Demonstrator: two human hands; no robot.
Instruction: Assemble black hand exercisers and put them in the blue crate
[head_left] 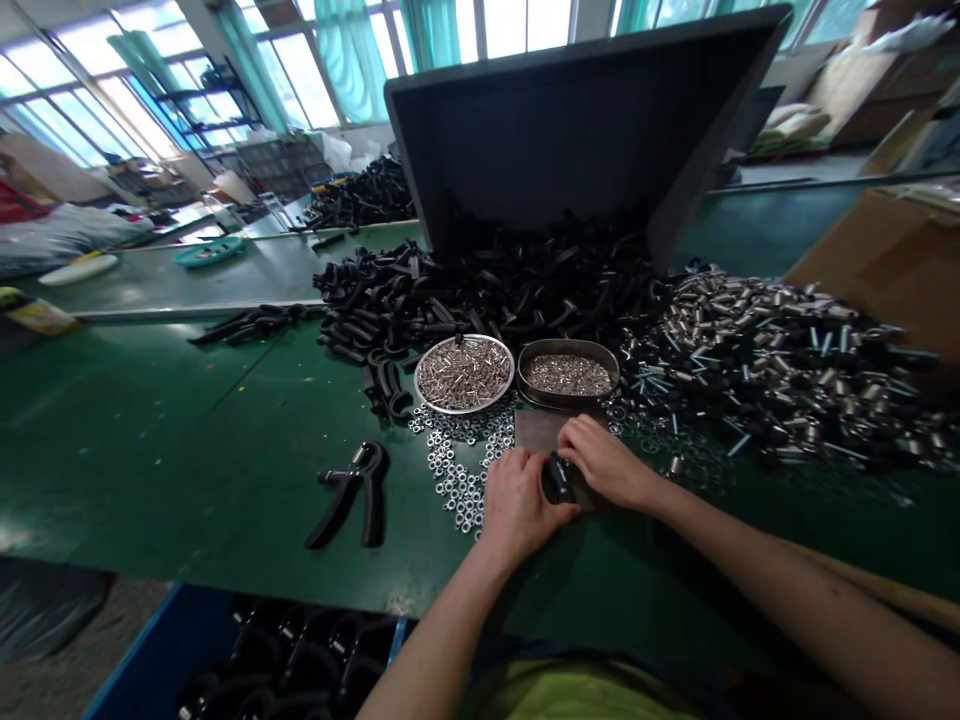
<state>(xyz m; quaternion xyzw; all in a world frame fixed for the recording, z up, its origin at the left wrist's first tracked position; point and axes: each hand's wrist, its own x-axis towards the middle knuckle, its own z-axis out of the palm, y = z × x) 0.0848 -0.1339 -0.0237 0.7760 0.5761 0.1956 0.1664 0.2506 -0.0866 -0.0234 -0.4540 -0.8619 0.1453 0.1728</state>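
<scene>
My left hand and my right hand both grip a black plastic handle piece low in the middle of the view, and my fingers hide most of it. It rests just above a flat dark metal plate. Loose steel hex nuts lie scattered left of my left hand. Behind my hands stand a round tray of metal sleeves and an oval tin of small metal parts. An assembled black hand gripper lies further left on the green workbench.
A heap of black handles spills from a tilted dark bin. Metal cylinders and black parts cover the bench's right side. A cardboard box stands at right. Below the bench edge, a blue crate holds black grippers.
</scene>
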